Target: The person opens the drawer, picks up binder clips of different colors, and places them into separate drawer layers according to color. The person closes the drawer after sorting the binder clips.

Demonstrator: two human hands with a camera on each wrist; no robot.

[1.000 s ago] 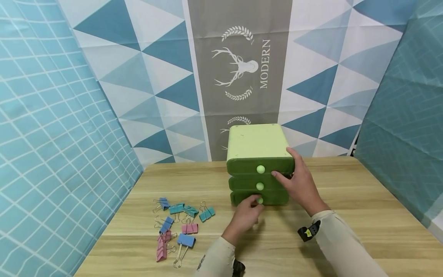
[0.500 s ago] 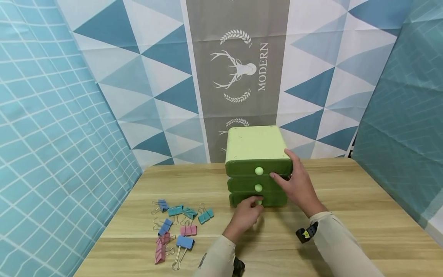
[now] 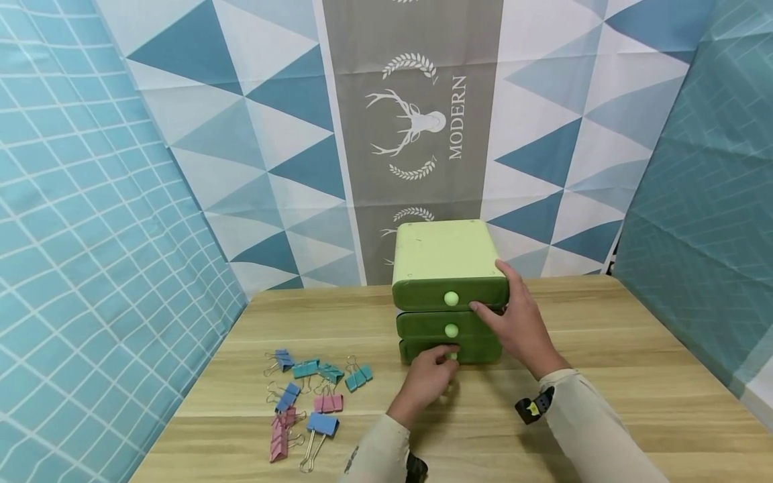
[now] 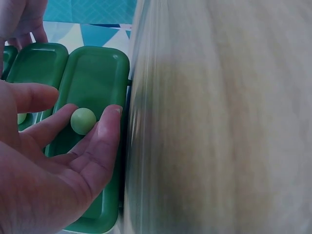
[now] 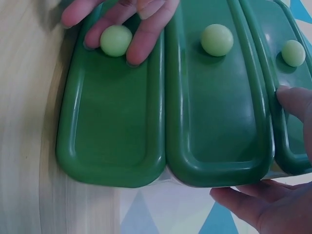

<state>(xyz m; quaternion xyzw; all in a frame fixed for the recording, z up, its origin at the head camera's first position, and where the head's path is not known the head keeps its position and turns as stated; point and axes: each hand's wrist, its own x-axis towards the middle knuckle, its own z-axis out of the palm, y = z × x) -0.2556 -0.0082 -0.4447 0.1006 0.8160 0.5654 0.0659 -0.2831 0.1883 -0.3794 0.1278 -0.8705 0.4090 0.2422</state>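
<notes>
A small three-drawer cabinet [image 3: 448, 248] with a pale green top and dark green fronts stands on the wooden table. My left hand [image 3: 425, 379] is at the bottom drawer [image 3: 417, 350], its fingers curled around the round pale knob [image 4: 83, 121]. One finger lies on each side of that knob in the left wrist view. My right hand [image 3: 524, 322] grips the cabinet's right edge, thumb on the top drawer [image 3: 423, 294] and fingers along the side. Between them, the middle drawer [image 5: 219, 107] shows its own knob [image 5: 217, 40], which neither hand touches.
Several binder clips lie on the table left of the cabinet, among them a blue clip [image 3: 323, 424], a pink clip [image 3: 328, 403] and a teal clip [image 3: 359, 378]. A patterned cloth [image 3: 290, 134] hangs behind the table [image 3: 604, 402], with blue cloth at the left.
The view has shifted slightly. The middle and bottom drawer fronts look a little further forward, with a thin pale gap under the top one. Both hands keep their holds.
</notes>
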